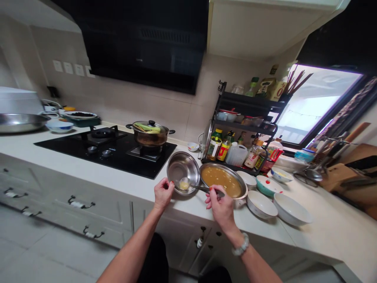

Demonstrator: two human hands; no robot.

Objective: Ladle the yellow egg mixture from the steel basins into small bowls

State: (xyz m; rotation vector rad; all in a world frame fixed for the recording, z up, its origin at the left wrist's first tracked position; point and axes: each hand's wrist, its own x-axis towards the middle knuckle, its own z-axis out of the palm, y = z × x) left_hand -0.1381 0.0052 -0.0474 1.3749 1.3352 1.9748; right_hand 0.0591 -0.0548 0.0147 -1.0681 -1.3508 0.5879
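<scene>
A steel bowl [178, 163] is tilted in my left hand [163, 193], whose fingers pinch its near rim. My right hand [220, 206] is closed around the dark handle of a spoon [185, 183], and the spoon's head is inside the steel bowl. Something pale yellow shows at the spoon's head; I cannot tell exactly what it is. Right beside the bowl stands a wide metal basin of brown liquid [219, 179] with pale bits floating in it. The spoon's handle crosses in front of the basin's left rim.
A lidded pot [150, 135] with green contents sits on the black gas hob [97, 151]. White bowls [262, 204] and a green bowl [268, 185] stand right of the basin. Behind is a black rack [247, 127] with bottles. A knife block [338, 175] is far right.
</scene>
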